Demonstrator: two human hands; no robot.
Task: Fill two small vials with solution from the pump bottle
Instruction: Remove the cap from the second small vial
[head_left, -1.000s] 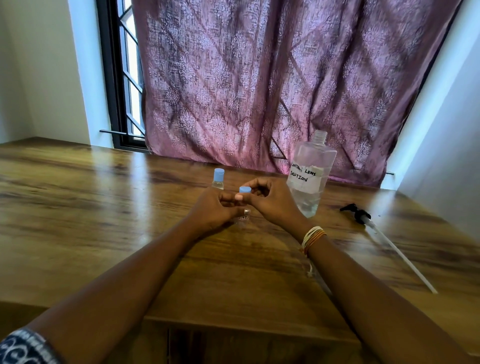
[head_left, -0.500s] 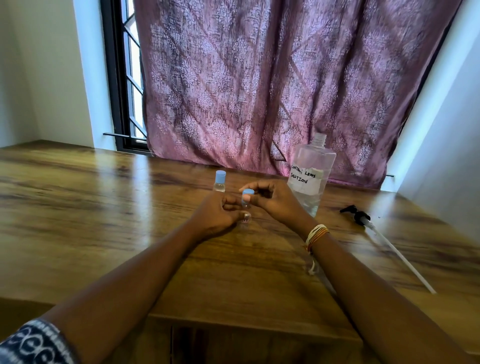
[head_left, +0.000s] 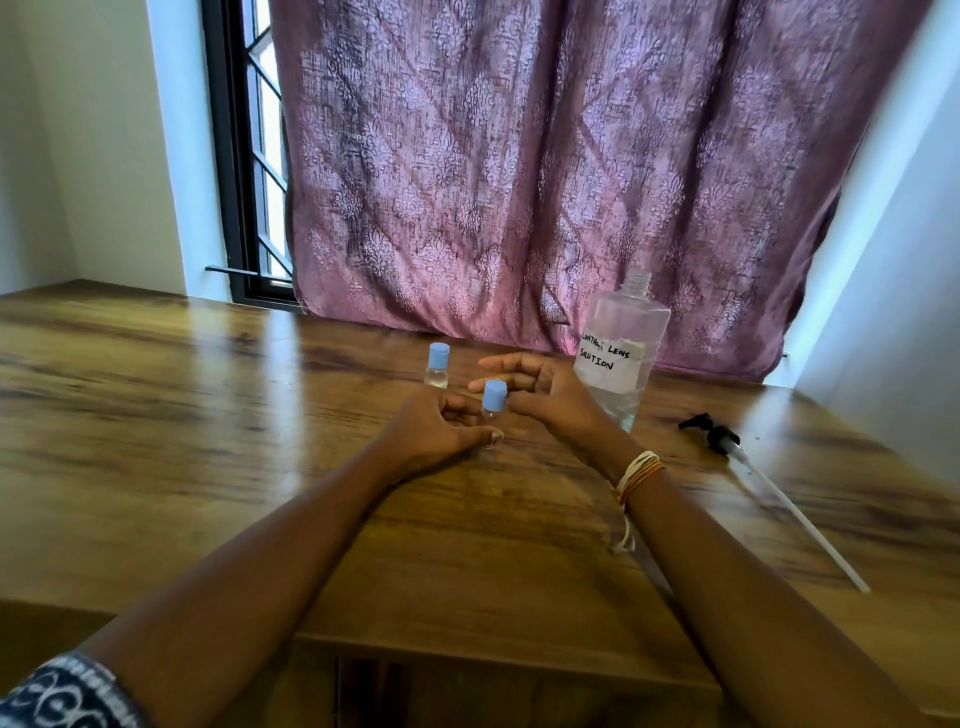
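Two small clear vials with blue caps stand on the wooden table (head_left: 156, 395). The near vial (head_left: 493, 402) is upright between my hands, and my left hand (head_left: 439, 431) holds its glass body with thumb and fingers. My right hand (head_left: 540, 389) hovers just right of its cap, fingers spread, holding nothing. The far vial (head_left: 437, 365) stands alone a little behind and to the left. The large clear bottle (head_left: 621, 353), labelled contact lens solution, stands uncapped at the right behind my right hand. Its black pump head with long dip tube (head_left: 727, 447) lies on the table to the right.
A mauve patterned curtain (head_left: 545, 171) hangs right behind the table's far edge. A dark window frame (head_left: 234, 156) shows at the left of it. White walls close in on both sides. The table's front edge runs below my forearms.
My right hand has let go of the near vial's blue cap and opened, drawing slightly back. My left hand still holds the vial, which stands on the table.
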